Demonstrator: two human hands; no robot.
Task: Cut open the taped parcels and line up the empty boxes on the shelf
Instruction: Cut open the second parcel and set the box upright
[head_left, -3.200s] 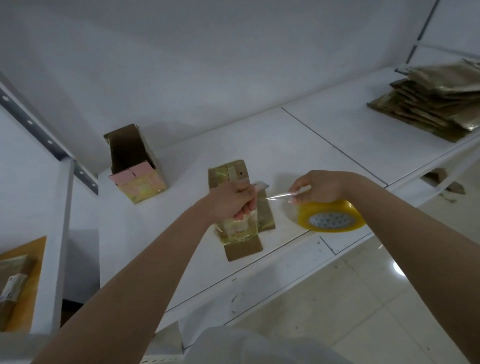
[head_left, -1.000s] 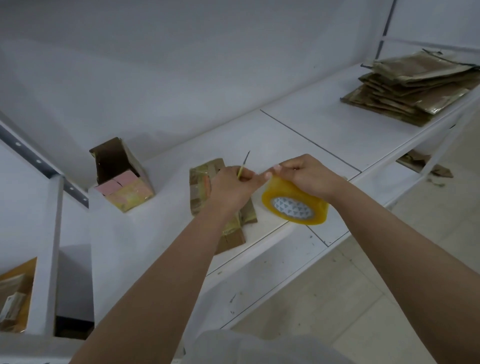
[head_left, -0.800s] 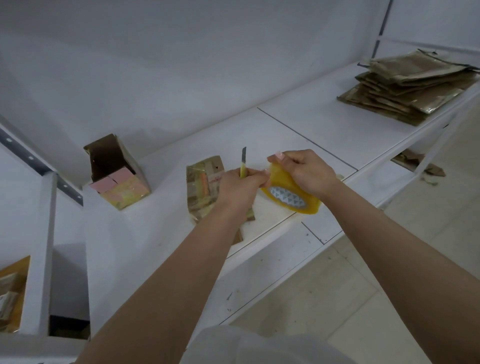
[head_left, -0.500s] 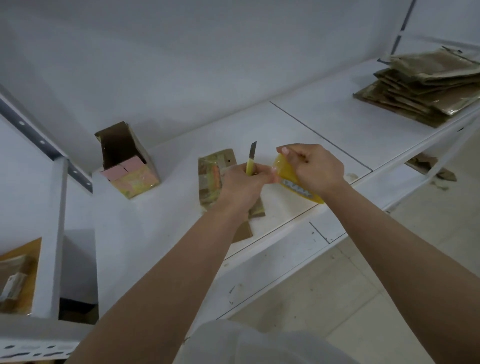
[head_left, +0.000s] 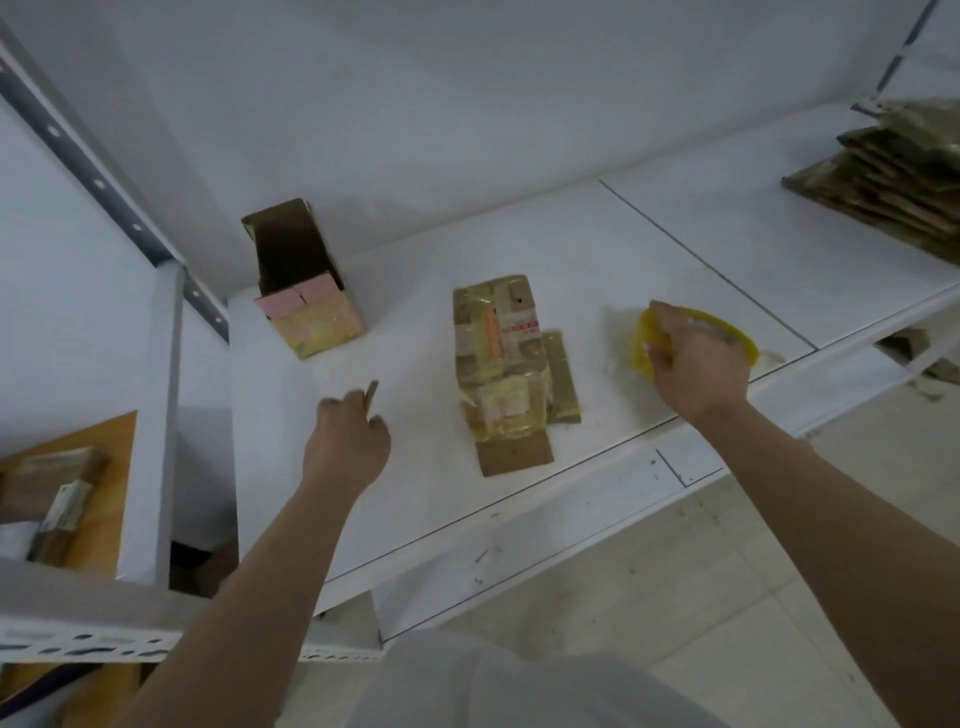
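Observation:
A taped brown parcel (head_left: 498, 358) lies on the white shelf (head_left: 649, 244), its flaps spread at the near end. An open empty box (head_left: 301, 280) with pink flaps stands at the back left. My left hand (head_left: 348, 441) is left of the parcel, low over the shelf, closed around a small knife (head_left: 371, 391) whose blade tip sticks out past the fingers. My right hand (head_left: 696, 364) is right of the parcel and grips a yellow roll of tape (head_left: 691, 335) resting on the shelf.
A pile of flattened brown boxes (head_left: 893, 176) lies on the shelf at the far right. Lower left, another shelf unit (head_left: 156, 415) holds cardboard and a package (head_left: 62, 504). A tiled floor (head_left: 727, 571) lies below the shelf's front edge.
My hands were together in front of the parcel, knife against the tape roll. They have parted: the left moved left with the knife, the right moved right and set the roll down on the shelf.

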